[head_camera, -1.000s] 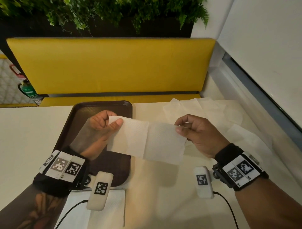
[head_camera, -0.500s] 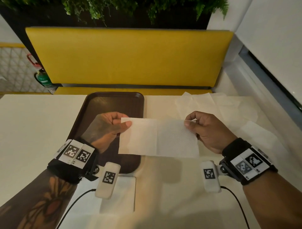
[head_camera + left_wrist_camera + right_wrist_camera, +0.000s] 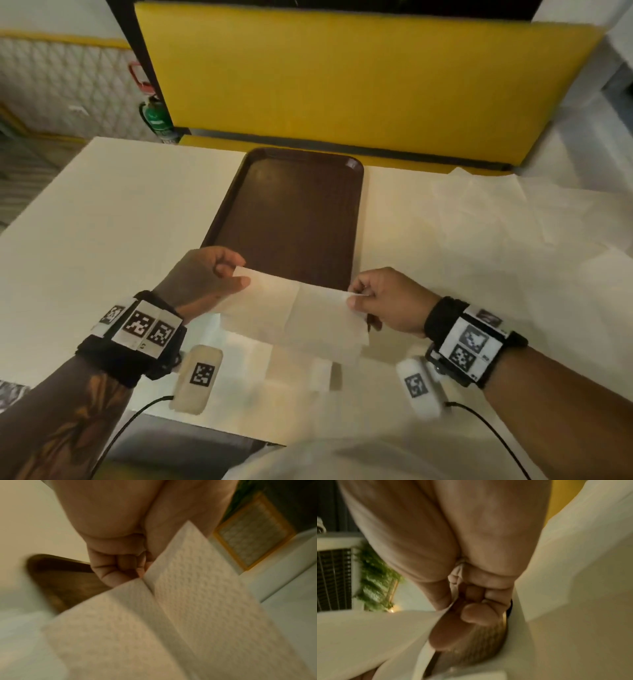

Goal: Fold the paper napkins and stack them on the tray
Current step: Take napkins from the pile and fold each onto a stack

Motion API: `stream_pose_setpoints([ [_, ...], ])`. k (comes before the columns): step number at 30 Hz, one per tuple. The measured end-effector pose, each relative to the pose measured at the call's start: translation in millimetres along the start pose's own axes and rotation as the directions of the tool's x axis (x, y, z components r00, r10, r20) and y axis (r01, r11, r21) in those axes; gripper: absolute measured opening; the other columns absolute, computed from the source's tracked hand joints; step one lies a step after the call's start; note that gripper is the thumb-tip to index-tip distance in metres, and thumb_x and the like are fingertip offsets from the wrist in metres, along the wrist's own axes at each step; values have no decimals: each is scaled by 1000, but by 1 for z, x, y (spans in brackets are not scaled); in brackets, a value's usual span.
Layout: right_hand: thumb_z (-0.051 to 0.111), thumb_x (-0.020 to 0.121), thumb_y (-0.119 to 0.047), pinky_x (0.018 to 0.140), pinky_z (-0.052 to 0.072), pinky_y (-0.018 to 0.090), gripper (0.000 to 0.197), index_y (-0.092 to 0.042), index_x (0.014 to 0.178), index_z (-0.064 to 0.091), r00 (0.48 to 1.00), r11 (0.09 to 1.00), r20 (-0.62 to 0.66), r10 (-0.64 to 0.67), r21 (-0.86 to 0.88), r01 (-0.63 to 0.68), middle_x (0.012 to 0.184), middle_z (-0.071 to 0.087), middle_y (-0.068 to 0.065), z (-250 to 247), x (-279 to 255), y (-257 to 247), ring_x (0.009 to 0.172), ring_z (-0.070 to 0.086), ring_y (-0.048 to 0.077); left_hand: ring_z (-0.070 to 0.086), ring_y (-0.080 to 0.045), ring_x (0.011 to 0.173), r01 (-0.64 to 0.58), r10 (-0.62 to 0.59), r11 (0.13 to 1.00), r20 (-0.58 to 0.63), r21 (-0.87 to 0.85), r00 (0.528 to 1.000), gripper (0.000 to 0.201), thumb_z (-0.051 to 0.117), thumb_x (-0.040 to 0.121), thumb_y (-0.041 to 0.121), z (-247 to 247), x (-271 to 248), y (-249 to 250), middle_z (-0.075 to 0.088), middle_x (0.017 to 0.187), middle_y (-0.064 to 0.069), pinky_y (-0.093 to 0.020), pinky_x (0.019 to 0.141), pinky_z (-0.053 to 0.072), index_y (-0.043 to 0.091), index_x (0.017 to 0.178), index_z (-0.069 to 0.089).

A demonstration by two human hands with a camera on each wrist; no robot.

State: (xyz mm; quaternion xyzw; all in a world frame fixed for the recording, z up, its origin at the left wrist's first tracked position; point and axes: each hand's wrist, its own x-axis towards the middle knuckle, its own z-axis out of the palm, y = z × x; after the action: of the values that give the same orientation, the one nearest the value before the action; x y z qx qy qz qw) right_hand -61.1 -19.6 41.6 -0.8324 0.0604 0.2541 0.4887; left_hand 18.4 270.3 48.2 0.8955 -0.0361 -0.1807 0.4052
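Observation:
A white paper napkin (image 3: 294,311), folded into a long strip with a crease down its middle, hangs in the air over the near end of the brown tray (image 3: 294,212). My left hand (image 3: 219,274) pinches its left top corner between thumb and fingers, and my right hand (image 3: 370,298) pinches the right top corner. The left wrist view has the embossed napkin (image 3: 197,608) close up under the curled fingers (image 3: 116,566). In the right wrist view the thumb (image 3: 443,599) presses the paper edge (image 3: 385,628) against a finger. The tray holds nothing.
Several unfolded napkins (image 3: 513,212) lie spread at the table's right. A flat white napkin (image 3: 260,359) lies on the table (image 3: 102,222) under my hands near the front edge. A yellow bench (image 3: 342,85) stands behind the table.
Both hands have lowered the napkin strip toward me and the table's front edge. The view tilted down, so the tray sits farther up.

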Motion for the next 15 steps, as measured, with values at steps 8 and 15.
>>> stream_pose_setpoints([
  [8, 57, 96, -20, 54, 49, 18, 15, -5, 96, 62, 990, 982, 36, 135, -141, -129, 75, 69, 11, 56, 26, 23, 58, 62, 12, 56, -20, 68, 66, -58, 987, -53, 145, 997, 30, 77, 74, 12, 24, -6, -63, 57, 68, 0, -39, 78, 50, 12, 97, 59],
  [15, 59, 94, -25, 73, 57, 36, 14, -11, 94, 60, 990, 964, -15, 140, -226, -140, 84, 68, 9, 71, 31, 38, 73, 68, 22, 57, -14, 72, 117, -99, 954, -78, 275, 992, 39, 77, 75, 26, 38, -12, -72, 60, 75, 6, -27, 74, 44, 18, 107, 55],
])
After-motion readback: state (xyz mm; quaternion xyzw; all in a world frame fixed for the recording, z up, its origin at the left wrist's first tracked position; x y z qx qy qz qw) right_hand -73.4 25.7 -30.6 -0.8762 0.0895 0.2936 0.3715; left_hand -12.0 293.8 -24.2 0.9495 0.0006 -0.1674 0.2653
